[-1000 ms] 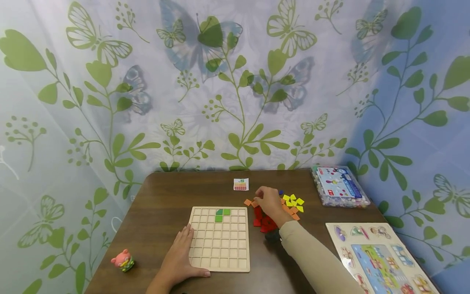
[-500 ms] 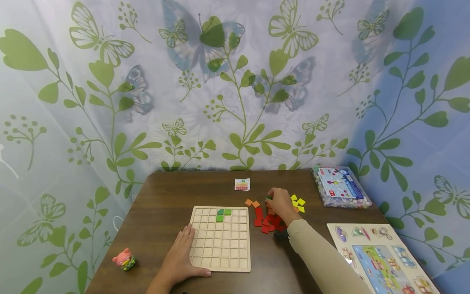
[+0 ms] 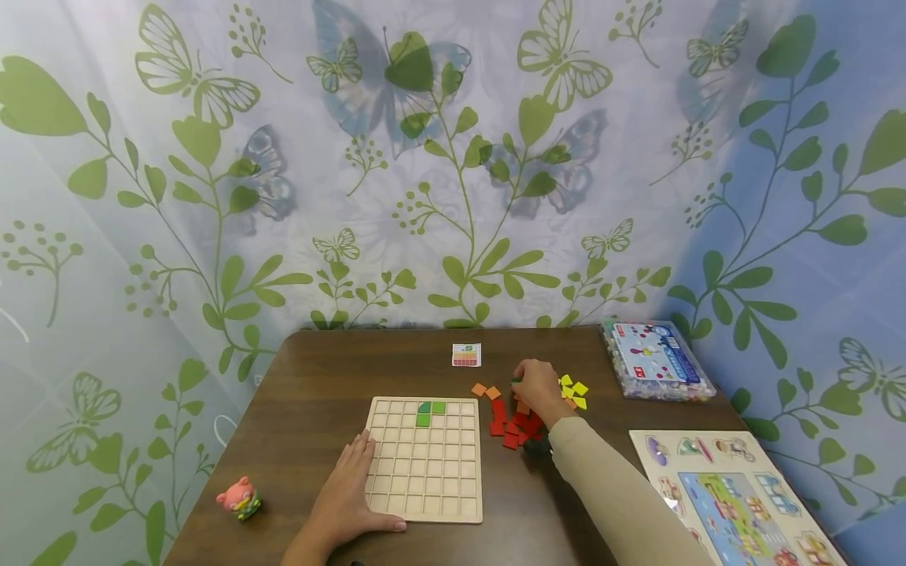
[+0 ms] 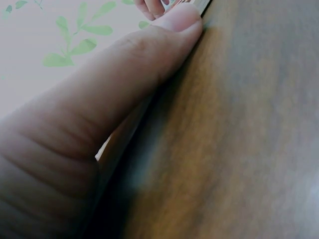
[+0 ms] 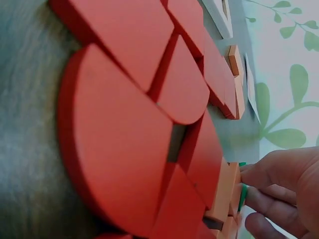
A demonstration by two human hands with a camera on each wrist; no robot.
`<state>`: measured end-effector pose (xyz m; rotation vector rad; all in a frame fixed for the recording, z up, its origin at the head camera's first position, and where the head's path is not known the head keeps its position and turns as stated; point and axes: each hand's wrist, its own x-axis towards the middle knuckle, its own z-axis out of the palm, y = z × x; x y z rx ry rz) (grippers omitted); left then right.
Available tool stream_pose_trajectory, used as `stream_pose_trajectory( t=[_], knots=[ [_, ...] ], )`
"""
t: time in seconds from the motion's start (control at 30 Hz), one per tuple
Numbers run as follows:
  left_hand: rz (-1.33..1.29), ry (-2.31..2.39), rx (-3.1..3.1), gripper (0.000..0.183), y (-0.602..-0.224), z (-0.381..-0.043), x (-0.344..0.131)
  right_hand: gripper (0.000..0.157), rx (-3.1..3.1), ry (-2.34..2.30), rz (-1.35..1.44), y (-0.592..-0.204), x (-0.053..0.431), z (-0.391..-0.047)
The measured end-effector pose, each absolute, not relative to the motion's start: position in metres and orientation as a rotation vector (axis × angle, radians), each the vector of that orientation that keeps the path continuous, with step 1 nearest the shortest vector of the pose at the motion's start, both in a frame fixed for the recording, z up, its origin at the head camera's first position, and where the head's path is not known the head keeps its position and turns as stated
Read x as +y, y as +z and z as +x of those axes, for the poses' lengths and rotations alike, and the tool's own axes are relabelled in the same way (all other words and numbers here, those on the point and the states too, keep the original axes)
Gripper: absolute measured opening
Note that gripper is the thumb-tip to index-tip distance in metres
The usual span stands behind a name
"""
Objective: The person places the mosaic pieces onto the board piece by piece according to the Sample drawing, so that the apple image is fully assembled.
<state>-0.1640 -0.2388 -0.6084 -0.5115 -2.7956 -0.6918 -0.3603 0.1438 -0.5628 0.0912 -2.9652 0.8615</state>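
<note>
My left hand (image 3: 343, 495) rests along the left side of a wooden grid board (image 3: 425, 472), fingers outstretched, thumb by its near-left corner. Three green tiles (image 3: 422, 420) sit in the board's upper cells, one of them two-toned. My right hand (image 3: 538, 391) is over the loose pieces right of the board. Its fingertips pinch a small green tile (image 5: 242, 197), mostly hidden, beside orange tiles (image 5: 225, 191). Red tiles (image 5: 117, 134), some with rounded edges, fill the right wrist view. Yellow tiles (image 3: 580, 388) lie just beyond the right hand.
A small printed pattern card (image 3: 466, 355) lies behind the board. At the right are a clear box of beads (image 3: 657, 360) and a wooden picture puzzle (image 3: 736, 495). A pink toy figure (image 3: 239, 499) stands at the left. A patterned curtain (image 3: 453, 196) hangs behind the table.
My right hand has moved right and slightly back from the orange tiles nearest the board, to a green tile in the pile. My left hand stays on the board.
</note>
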Motion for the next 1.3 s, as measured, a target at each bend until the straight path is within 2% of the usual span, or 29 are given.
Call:
stream_pose_trajectory(
  t=[0.37, 0.93, 1.3],
  knots=[
    [-0.516, -0.700, -2.800, 0.154, -0.607, -0.164, -0.238, 0.023, -2.864, 0.951, 0.190, -0.562, 0.137, -0.353],
    [-0.522, -0.680, -2.797, 0.154, -0.610, -0.166, -0.239, 0.016, -2.848, 1.017, 0.674, -0.558, 0.101, -0.337],
    [-0.515, -0.679, -2.797, 0.154, -0.610, -0.167, -0.240, 0.020, -2.815, 1.123, 0.953, -0.561, 0.075, -0.326]
  ],
)
